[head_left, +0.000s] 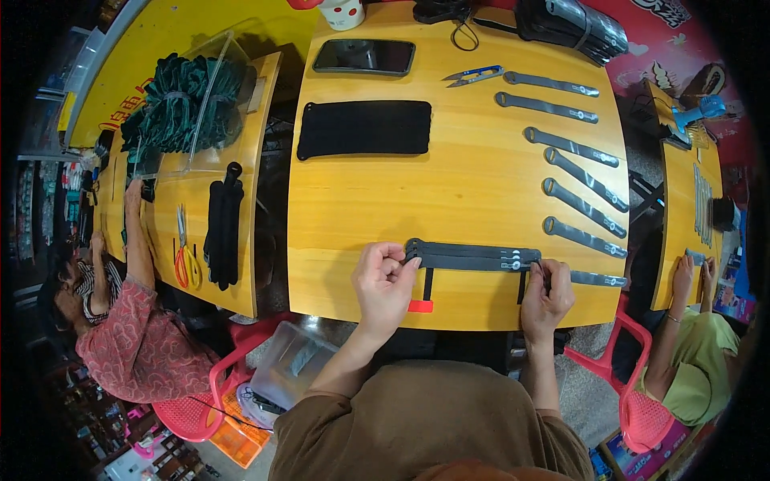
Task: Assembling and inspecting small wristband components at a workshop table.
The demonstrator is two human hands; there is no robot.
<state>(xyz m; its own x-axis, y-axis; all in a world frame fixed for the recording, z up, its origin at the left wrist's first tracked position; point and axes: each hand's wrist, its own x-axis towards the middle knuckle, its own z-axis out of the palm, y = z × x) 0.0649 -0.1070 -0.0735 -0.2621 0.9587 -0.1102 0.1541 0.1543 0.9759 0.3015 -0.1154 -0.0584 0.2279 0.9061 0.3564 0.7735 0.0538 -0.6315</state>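
Near the table's front edge lies a small stack of dark grey flat straps [473, 258] with rounded, slotted left ends. My left hand [385, 280] pinches at those rounded ends. At the opposite end of the stack, my right hand [548, 298] is closed, its thumb and fingers pressed together on the strap tips. Another grey strap [599, 279] sticks out to the right, just past my right hand. Several more single straps [584, 207] are spread in a column along the right side of the table. Beneath the stack, a black strip with a red end [421, 306] hangs over the front edge.
A black fabric pad [365, 129], a phone [363, 58] and blue-handled thread snips [475, 76] lie farther back. A bundle of black straps [573, 28] sits at the back right. People work at side tables; the left one holds scissors [184, 248] and a clear bin [210, 144].
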